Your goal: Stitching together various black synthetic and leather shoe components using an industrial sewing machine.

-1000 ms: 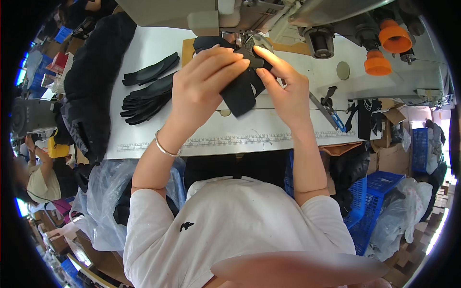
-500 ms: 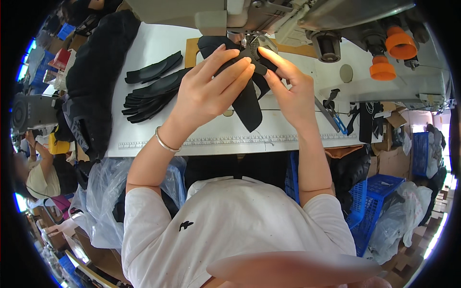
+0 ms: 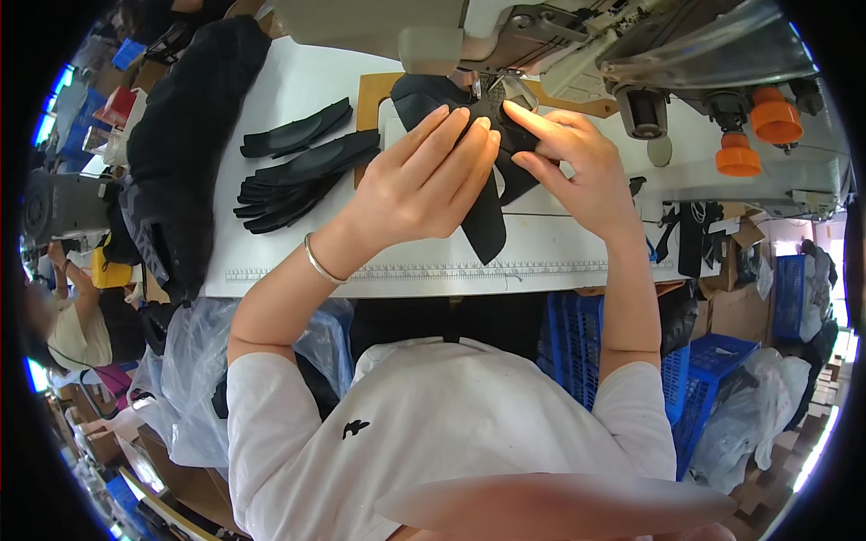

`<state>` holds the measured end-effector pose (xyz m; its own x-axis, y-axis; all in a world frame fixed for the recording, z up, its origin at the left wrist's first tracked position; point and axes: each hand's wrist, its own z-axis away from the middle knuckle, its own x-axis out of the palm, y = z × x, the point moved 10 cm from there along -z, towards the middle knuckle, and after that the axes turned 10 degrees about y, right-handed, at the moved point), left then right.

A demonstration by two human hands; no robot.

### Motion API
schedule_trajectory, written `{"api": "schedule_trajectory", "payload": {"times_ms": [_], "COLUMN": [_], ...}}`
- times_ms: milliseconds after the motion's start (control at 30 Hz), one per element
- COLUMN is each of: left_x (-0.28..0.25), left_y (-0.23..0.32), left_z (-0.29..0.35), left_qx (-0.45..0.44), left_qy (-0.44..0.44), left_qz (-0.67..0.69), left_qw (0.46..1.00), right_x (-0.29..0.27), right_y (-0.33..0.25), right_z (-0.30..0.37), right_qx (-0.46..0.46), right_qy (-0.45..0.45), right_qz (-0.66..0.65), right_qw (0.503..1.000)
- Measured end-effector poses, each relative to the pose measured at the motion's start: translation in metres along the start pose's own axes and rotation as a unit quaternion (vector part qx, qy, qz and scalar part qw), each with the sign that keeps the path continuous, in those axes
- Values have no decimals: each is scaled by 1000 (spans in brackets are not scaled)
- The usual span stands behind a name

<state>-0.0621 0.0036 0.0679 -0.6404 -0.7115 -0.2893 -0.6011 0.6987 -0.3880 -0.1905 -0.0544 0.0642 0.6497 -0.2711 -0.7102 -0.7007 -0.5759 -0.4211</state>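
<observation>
Under the sewing machine's needle area (image 3: 484,83) lies a black fabric piece (image 3: 484,230), one strip of it hanging toward me and another part spread to the left. My left hand (image 3: 424,180) is laid over it with fingers long and close together, gripping its near side; the thumb is hidden. From the right, my right hand (image 3: 577,171) has its index finger and thumb round the piece's right edge, the other fingers curled back. To the left, several curved black pieces (image 3: 293,176) are stacked in a fan, with another curved black piece (image 3: 298,129) beyond them.
Low over the work hangs the machine head (image 3: 541,41), with orange caps (image 3: 776,117) at its right. A ruler strip (image 3: 424,270) runs along the table's near edge. A bulky black garment (image 3: 189,135) lies at the left; blue crates (image 3: 713,370) stand lower right. Another person (image 3: 81,325) sits far left.
The view has shifted slightly. My right forearm has swung to the right and now covers the blue-handled tool. The right thumb sits a little lower; both hands stay at the black fabric piece.
</observation>
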Motion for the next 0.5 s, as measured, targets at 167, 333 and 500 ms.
{"api": "schedule_trajectory", "payload": {"times_ms": [167, 333, 500], "left_x": [1, 0, -1], "left_y": [1, -1, -6], "left_z": [-1, -1, -4], "left_qx": [5, 7, -11], "left_qy": [-5, 3, 0], "left_qz": [2, 1, 15], "left_qw": [1000, 1000, 1000], "right_x": [6, 8, 11], "right_y": [14, 17, 19], "right_z": [4, 9, 9], "right_qx": [78, 112, 138], "right_qy": [-28, -10, 0], "right_qz": [-97, -159, -174], "right_qw": [992, 981, 975]}}
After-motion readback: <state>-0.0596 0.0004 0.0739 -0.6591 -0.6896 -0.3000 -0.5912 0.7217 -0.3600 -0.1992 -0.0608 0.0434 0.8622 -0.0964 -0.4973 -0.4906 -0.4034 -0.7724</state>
